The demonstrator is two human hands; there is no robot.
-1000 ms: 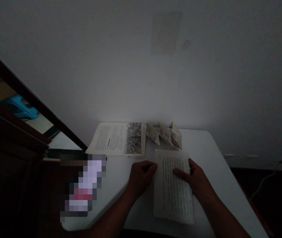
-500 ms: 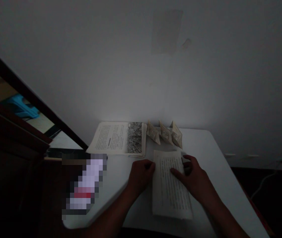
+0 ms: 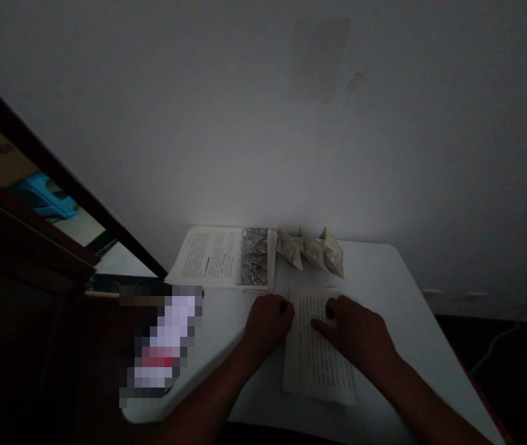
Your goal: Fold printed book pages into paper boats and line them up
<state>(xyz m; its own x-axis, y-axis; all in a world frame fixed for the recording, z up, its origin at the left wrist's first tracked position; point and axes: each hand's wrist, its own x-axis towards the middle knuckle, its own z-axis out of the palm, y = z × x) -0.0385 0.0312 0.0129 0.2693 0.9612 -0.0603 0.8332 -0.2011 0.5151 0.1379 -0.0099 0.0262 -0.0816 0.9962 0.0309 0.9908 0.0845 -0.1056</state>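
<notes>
A printed paper sheet (image 3: 314, 361) lies folded lengthwise on the white table (image 3: 384, 290) in dim light. My left hand (image 3: 268, 321) rests curled at the sheet's upper left edge, fingers closed against the paper. My right hand (image 3: 354, 330) lies on top of the sheet with fingers stretched flat, pressing it down near its top. Three folded paper shapes (image 3: 312, 250) stand in a row just beyond the sheet.
An open book (image 3: 224, 264) lies at the table's back left. A blurred-out object (image 3: 161, 343) sits at the left edge. Dark wooden furniture (image 3: 26, 296) stands on the left, and a plain wall (image 3: 263, 123) rises behind the table.
The sheet's right half has been folded over to the left, leaving it narrower. My right hand moved left across it; my left hand stayed at the left edge.
</notes>
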